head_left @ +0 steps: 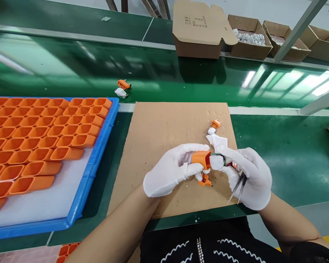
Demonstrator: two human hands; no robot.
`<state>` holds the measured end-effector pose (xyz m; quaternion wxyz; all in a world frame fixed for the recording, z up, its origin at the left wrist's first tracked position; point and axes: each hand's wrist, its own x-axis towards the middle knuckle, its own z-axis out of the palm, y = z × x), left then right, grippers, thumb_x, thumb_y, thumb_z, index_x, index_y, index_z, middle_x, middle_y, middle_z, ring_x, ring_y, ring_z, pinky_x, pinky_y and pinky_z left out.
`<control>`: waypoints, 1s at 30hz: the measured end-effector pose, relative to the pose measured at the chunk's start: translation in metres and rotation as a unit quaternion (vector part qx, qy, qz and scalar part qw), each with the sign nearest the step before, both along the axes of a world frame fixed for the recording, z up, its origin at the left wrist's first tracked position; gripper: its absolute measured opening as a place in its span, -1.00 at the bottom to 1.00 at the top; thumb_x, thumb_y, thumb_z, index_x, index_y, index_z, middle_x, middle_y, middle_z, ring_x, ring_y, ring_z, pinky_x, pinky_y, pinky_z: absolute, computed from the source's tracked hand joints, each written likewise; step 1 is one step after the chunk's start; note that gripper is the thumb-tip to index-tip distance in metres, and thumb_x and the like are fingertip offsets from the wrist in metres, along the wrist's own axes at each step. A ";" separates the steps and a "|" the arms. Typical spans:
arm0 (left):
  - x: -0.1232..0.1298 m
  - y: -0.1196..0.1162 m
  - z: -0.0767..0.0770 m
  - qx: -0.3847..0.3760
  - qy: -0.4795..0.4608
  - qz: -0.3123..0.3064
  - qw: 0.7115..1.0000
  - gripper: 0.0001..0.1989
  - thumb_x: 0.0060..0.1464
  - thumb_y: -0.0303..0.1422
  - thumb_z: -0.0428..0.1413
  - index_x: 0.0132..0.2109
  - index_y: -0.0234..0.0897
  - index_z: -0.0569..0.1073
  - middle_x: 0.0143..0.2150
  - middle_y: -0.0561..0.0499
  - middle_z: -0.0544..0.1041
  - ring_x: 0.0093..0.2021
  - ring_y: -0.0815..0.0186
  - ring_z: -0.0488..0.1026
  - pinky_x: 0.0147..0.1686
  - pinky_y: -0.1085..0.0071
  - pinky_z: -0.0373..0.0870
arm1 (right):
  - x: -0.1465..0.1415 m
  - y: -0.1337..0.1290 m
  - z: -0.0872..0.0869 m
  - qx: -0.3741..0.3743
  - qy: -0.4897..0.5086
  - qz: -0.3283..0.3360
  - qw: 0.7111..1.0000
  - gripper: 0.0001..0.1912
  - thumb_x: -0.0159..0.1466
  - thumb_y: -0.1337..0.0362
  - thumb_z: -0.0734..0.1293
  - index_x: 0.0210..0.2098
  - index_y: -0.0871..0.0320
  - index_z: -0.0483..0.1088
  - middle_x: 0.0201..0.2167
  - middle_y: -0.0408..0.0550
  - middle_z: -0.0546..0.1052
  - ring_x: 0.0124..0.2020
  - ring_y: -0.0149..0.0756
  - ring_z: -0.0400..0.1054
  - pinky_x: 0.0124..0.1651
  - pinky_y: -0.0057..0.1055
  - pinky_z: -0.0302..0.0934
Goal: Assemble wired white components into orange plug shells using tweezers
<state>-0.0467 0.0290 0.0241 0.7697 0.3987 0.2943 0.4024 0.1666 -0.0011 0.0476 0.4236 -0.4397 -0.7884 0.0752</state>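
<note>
While the left hand [171, 170] pinches an orange shell [199, 158] between thumb and fingers, its grip open only as far as the shell's width, the right hand [252, 179] keeps a narrow grip on a white-wrapped part [217, 162] with a bit of green board showing. The white end of this part is at the shell's open mouth; whether it has entered cannot be told. A pair of dark-handled tweezers [239, 187] is also held in the right hand, tips pointing down toward the wearer. Both hands are gloved in white and work above a cardboard sheet [156, 135] on the green desk [279, 157]. An orange piece [205, 180] shows just below the left fingertips, and an orange plug [216, 124] with a white lump lies near the sheet's far right corner.

To the left, a blue-rimmed tray [89, 177] holds rows of hollow orange casings [41, 149], packed side by side with open ends showing; its near right part is bare white lining. Beyond the desk's far rail, a brown carton [199, 47] stands with its lid flap spread over the top. Right of it, an open box [250, 51] contains many white pieces [249, 38], and the next box [293, 53] has something pale inside, too small to identify.
</note>
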 end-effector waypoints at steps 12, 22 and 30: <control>0.003 -0.004 0.004 0.016 0.013 0.001 1.000 -0.67 0.00 -0.49 0.38 -0.05 -0.23 0.60 -0.26 -0.03 0.67 -0.42 0.35 0.59 -0.41 0.49 0.62 | -0.007 -0.002 0.003 0.043 -0.138 -0.066 0.987 -0.73 0.37 0.40 0.29 0.02 0.13 0.50 -0.52 -0.16 0.48 -0.53 -0.35 0.24 -0.48 -0.35 0.10; 0.017 -0.007 0.005 -0.009 0.043 0.032 0.999 -0.62 -0.09 -0.55 0.38 -0.07 -0.29 0.60 -0.38 0.04 0.63 -0.47 0.36 0.55 -0.47 0.47 0.59 | -0.018 -0.012 0.013 0.000 -0.332 -0.107 0.937 -0.49 0.12 0.53 0.30 0.04 0.10 0.50 -0.43 -0.10 0.52 -0.53 -0.32 0.18 -0.59 -0.37 -0.16; 0.019 -0.003 -0.011 -0.008 -0.058 0.057 0.997 -0.63 -0.08 -0.52 0.42 -0.09 -0.20 0.60 -0.21 0.00 0.67 -0.30 0.32 0.62 -0.32 0.45 0.64 | 0.000 0.002 0.013 -0.055 -0.077 0.030 0.995 -0.31 0.25 0.49 0.19 0.37 0.07 0.17 0.25 0.04 0.40 0.14 -0.07 0.38 0.06 -0.09 0.33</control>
